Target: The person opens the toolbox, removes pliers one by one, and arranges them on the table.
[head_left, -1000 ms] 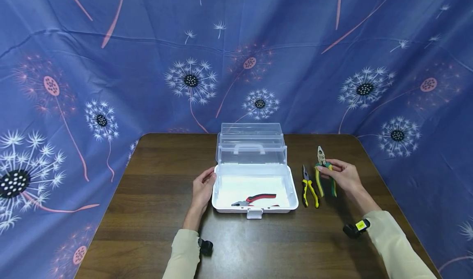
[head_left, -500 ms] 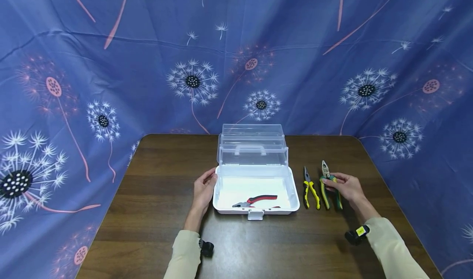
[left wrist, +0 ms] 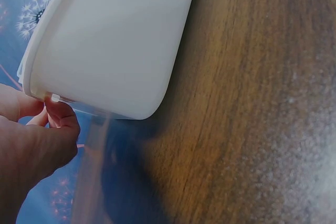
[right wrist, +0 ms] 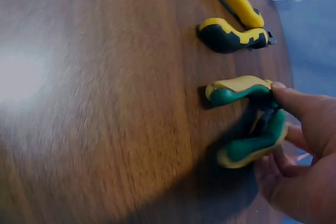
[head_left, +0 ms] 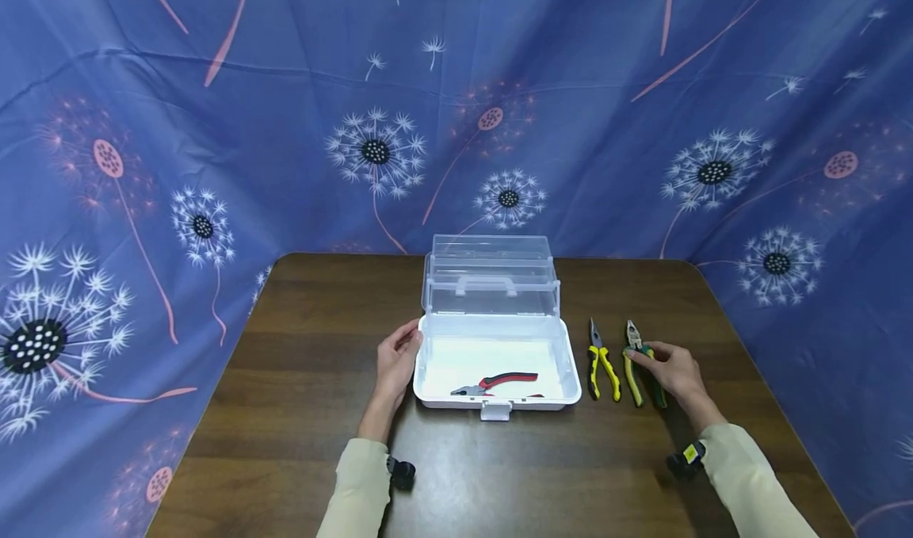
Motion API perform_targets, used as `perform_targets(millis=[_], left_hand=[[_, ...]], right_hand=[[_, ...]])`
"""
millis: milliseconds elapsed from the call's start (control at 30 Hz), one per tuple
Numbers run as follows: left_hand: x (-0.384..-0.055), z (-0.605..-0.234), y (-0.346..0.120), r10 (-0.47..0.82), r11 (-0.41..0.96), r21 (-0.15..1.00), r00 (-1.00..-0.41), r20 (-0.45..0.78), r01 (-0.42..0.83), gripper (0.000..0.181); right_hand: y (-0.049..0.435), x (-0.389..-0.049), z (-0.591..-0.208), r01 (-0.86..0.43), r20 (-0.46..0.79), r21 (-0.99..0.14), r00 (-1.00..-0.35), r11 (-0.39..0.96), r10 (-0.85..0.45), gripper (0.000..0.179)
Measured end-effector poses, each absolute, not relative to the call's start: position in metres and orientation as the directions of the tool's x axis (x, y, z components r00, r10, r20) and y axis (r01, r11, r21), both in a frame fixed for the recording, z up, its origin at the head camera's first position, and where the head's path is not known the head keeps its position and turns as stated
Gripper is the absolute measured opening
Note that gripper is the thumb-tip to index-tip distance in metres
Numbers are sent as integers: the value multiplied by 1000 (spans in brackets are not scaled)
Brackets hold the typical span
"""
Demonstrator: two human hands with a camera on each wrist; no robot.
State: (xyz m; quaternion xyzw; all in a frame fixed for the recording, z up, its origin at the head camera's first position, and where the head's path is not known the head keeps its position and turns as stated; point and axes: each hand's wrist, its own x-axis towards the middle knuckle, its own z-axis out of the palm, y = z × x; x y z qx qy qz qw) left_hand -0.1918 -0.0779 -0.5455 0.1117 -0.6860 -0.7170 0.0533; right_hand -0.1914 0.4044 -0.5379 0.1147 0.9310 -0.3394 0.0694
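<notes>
My right hand pinches the combination pliers, which have green and yellow handles, between thumb and fingers. The right wrist view shows those handles spread apart, low over the table with a shadow beneath. Just left of them lie long-nose pliers with yellow and black handles. My left hand grips the left rim of a white toolbox, thumb and finger at its edge in the left wrist view. Inside the box, near its front wall, are pliers with red and black handles, partly hidden by that wall.
The toolbox's clear lid stands raised at the back, with a carrying handle on it. A white latch hangs at the box's front. The brown wooden table ends against a blue dandelion-patterned cloth.
My right hand has brought the combination pliers down and toward me, slightly right, beside the long-nose pliers. The left hand keeps its hold on the toolbox.
</notes>
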Motion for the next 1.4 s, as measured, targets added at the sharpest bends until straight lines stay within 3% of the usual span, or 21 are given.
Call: perform_targets(millis=[400, 800, 1400], left_hand=[[-194, -542, -79, -211, -29, 995, -973, -98, -94, 34], [-194, -542, -78, -212, -48, 994, -971, -107, -99, 34], [-193, -546, -79, -233, -67, 991, -964, -125, -112, 33]], right_hand=[[399, -182, -529, 155, -74, -609, -987, 778, 139, 48], [372, -177, -500, 18, 71, -652, -994, 758, 85, 43], [297, -178, -468, -202, 162, -710, -979, 674, -122, 32]])
